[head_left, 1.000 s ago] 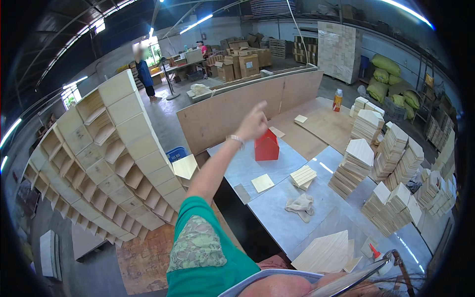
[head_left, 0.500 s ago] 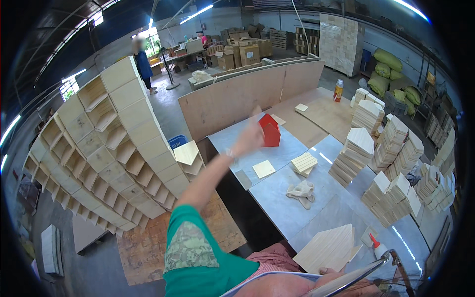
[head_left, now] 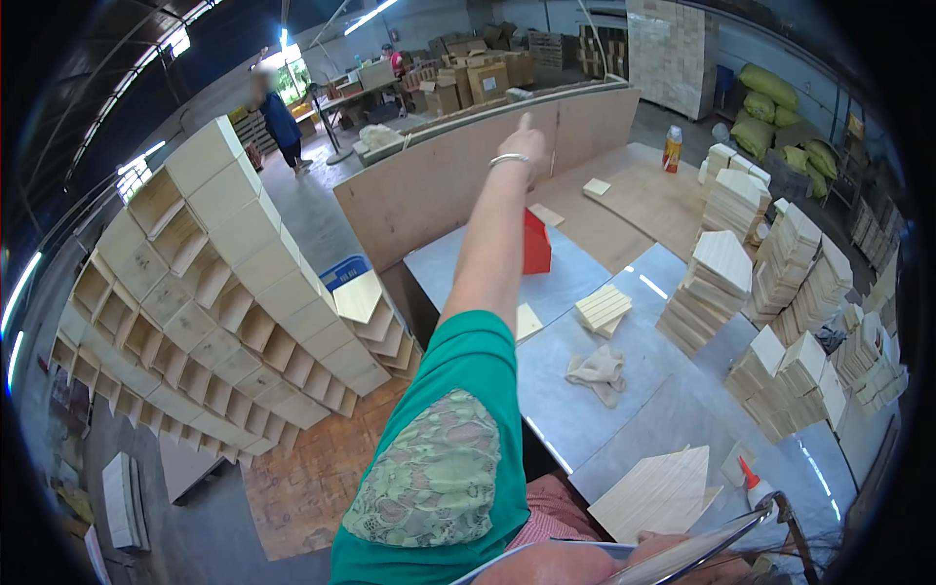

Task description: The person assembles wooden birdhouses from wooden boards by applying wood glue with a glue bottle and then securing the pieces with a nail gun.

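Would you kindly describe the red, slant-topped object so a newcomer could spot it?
Find the upright brown plywood panel behind the glossy grey worktable. In front, partly hidden by the bare left forearm, stands the red, slant-topped object. Only it is solid red among pale wooden pieces.

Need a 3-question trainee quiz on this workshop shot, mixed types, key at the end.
1. True or false: the crumpled cloth lies on the table, apart from the red box.
2. Fill in: the white bottle near the lower right has a ____ tip.
3. Pick one. The left hand is:
A) holding the cloth
B) stretched out with one finger extended
C) closed around the white bottle

Key: 1 true; 2 red; 3 B.
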Available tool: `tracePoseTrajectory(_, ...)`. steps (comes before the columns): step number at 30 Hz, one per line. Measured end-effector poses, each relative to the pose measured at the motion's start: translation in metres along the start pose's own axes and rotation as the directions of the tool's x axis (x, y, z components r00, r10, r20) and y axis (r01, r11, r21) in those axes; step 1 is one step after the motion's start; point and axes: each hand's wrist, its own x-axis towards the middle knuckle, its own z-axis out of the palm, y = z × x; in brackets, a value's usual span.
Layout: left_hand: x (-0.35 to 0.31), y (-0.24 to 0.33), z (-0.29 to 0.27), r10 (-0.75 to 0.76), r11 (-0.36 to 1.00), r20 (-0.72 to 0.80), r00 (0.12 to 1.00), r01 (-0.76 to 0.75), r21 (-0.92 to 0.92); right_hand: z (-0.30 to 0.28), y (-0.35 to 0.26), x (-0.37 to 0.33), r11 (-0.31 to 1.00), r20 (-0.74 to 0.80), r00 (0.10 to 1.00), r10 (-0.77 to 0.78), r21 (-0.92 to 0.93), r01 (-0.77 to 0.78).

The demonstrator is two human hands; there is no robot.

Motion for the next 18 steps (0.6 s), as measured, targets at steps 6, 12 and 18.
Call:
tracePoseTrajectory(6, 0.015, 0.008, -0.077, 0.307, 0.699, 0.053, 0.950, -0.263, 0.665, -0.005, 0.005, -0.014, 0.996, 0.000, 0.997, 0.080, -0.033, -0.080)
tracePoseTrajectory(12, -0.037, -0.007, -0.001, 0.499, 0.717, 0.222, 0.838, -0.543, 0.438, 0.005, 0.001, 0.003, 0.997, 0.050, 0.998, -0.028, -0.069, 0.031)
tracePoseTrajectory(18, -0.228, -0.057, 0.067, 0.650, 0.757, 0.313, 0.692, -0.623, -0.196, 0.014, -0.012, -0.005, 0.997, 0.056, 0.995, -0.081, 0.025, 0.080)
